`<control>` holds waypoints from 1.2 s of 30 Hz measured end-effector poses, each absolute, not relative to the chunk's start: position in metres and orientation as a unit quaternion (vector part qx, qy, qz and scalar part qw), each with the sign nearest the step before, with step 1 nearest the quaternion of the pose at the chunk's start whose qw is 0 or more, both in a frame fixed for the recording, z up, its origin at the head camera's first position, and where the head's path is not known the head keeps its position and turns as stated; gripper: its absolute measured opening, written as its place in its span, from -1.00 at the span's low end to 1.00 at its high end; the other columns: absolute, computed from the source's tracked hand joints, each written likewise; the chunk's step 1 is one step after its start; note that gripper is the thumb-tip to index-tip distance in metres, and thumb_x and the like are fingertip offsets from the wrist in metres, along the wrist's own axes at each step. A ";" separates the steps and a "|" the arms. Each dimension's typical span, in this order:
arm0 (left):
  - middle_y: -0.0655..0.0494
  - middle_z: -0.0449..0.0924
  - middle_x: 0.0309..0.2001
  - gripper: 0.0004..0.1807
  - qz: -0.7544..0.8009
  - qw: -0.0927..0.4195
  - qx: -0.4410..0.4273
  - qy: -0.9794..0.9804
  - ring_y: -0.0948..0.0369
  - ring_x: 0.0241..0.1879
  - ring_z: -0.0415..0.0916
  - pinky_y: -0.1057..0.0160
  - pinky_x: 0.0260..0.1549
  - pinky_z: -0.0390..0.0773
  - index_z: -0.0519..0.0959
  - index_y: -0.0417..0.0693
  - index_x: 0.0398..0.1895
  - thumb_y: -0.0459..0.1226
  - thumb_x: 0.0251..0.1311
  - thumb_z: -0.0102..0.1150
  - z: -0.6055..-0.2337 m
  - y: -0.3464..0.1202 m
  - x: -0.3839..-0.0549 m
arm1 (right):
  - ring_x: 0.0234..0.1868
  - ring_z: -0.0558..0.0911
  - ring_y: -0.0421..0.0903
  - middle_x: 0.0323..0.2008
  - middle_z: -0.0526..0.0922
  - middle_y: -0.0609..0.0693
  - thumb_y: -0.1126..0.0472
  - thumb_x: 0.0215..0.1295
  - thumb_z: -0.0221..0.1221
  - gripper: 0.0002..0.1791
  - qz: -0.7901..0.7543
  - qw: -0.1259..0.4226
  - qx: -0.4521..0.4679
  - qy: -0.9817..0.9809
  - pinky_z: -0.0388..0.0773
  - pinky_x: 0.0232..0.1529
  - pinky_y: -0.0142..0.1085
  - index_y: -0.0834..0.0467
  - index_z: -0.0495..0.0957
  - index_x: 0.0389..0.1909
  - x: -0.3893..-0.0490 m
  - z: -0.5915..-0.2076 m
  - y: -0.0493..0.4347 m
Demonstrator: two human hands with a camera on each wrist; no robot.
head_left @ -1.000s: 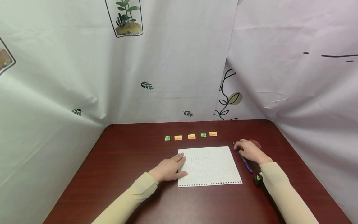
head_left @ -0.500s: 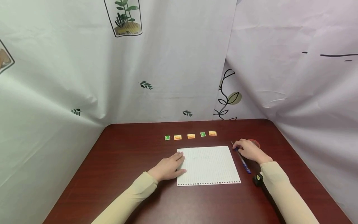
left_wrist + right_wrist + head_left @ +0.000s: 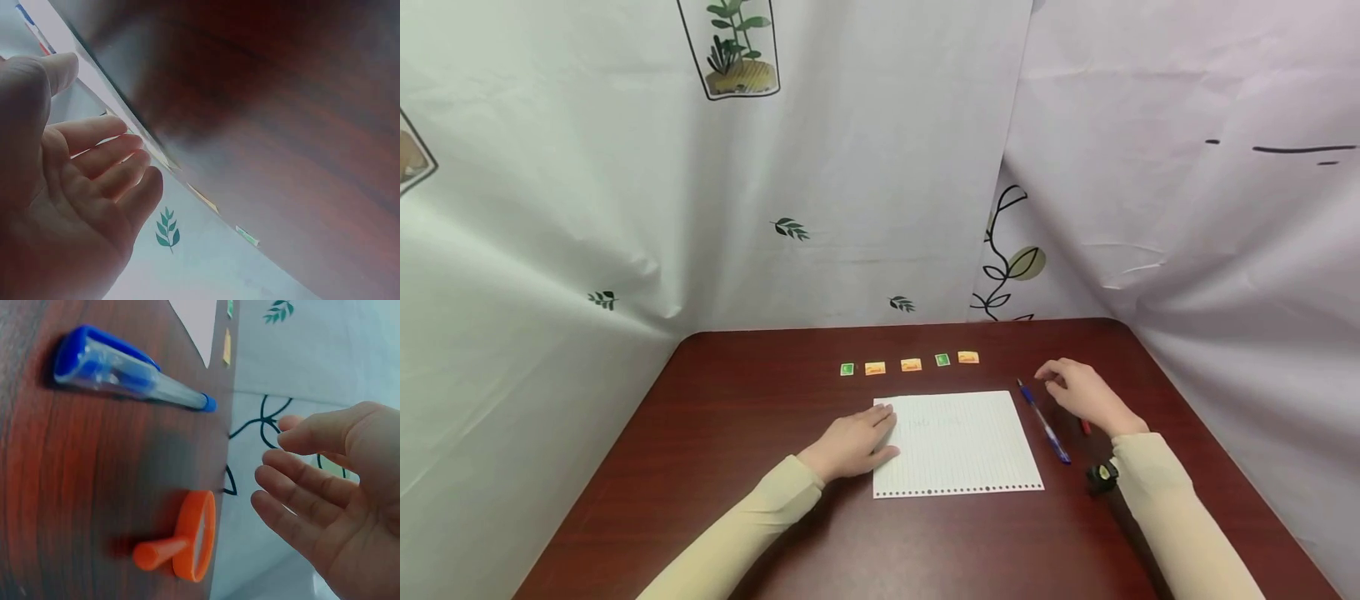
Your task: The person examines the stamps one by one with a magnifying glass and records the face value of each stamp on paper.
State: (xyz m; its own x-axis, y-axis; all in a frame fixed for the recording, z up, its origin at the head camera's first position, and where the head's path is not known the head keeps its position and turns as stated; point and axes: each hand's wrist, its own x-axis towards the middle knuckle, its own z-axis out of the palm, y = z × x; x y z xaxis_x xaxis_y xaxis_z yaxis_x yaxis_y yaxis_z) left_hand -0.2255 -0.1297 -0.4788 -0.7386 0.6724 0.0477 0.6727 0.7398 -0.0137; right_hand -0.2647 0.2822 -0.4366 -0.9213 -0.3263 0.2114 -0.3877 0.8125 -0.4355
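Note:
My left hand (image 3: 850, 443) lies flat with its fingertips and thumb over the left edge of a lined sheet of paper (image 3: 962, 458), which has punched holes along its near edge and faint writing near the top. Right of the sheet, a blue pen (image 3: 1045, 423) with a clear barrel lies on the table. My right hand (image 3: 1084, 396) hovers just right of the pen, fingers loosely bent and holding nothing. Below it is a small red-orange magnifying glass (image 3: 181, 534); the right hand hides most of it in the head view, leaving only its handle visible.
Several small stamps lie in a row beyond the sheet, among them a green one (image 3: 847, 369) and an orange one (image 3: 968, 357). The dark red-brown table (image 3: 737, 417) meets a white patterned curtain (image 3: 865, 167) at its back and sides.
My right hand has left the pen's far end and shifted up and right, over the magnifying glass. The pen stays lying on the table. The left hand holds its place on the paper.

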 end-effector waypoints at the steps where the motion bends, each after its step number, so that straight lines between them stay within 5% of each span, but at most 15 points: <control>1: -0.10 0.40 0.40 -0.34 0.002 0.029 -0.361 -0.932 0.04 0.39 0.35 0.09 0.24 0.45 0.43 -0.22 0.39 0.08 0.46 0.03 -0.478 -0.129 -0.226 | -0.17 0.63 0.08 -0.17 0.68 0.14 0.41 0.34 0.14 -0.79 0.243 0.068 0.185 -0.950 0.56 -0.14 0.01 0.30 0.64 -0.07 -0.264 -0.435 0.284; 9: -0.11 0.41 0.39 -0.34 0.036 0.059 -0.366 -0.928 0.03 0.40 0.34 0.10 0.32 0.36 0.43 -0.22 0.40 0.08 0.47 0.01 -0.481 -0.123 -0.247 | -0.22 0.64 0.09 -0.19 0.69 0.19 0.30 0.36 0.18 -0.76 0.240 0.100 0.132 -0.957 0.53 -0.15 0.05 0.30 0.63 -0.03 -0.259 -0.431 0.302; 19: -0.10 0.41 0.39 -0.37 0.066 0.069 -0.362 -0.927 0.04 0.41 0.33 0.12 0.32 0.36 0.43 -0.20 0.40 0.05 0.49 0.01 -0.472 -0.108 -0.285 | -0.42 0.52 -0.05 -0.42 0.64 0.05 0.26 0.34 0.24 -0.81 0.234 0.102 0.083 -0.963 0.44 -0.39 -0.17 0.33 0.65 -0.18 -0.248 -0.436 0.319; 36: -0.01 0.28 0.48 -0.49 0.055 0.000 -0.364 -0.930 0.10 0.48 0.19 0.17 0.40 0.21 0.33 -0.12 0.49 -0.19 0.56 -0.09 -0.465 -0.067 -0.346 | -0.48 0.50 -0.11 -0.57 0.58 -0.10 0.08 0.33 0.29 -0.71 0.229 0.041 0.050 -0.971 0.43 -0.41 -0.21 0.26 0.62 -0.41 -0.234 -0.458 0.327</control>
State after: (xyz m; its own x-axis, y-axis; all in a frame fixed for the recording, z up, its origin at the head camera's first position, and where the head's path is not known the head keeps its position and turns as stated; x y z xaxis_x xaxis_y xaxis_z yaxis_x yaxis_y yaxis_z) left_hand -0.3461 -0.0674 -0.4648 -0.7356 0.6762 -0.0400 0.6762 0.7295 -0.1027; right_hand -0.2345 0.3271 -0.4581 -0.9915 -0.0787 0.1034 -0.1166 0.8899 -0.4411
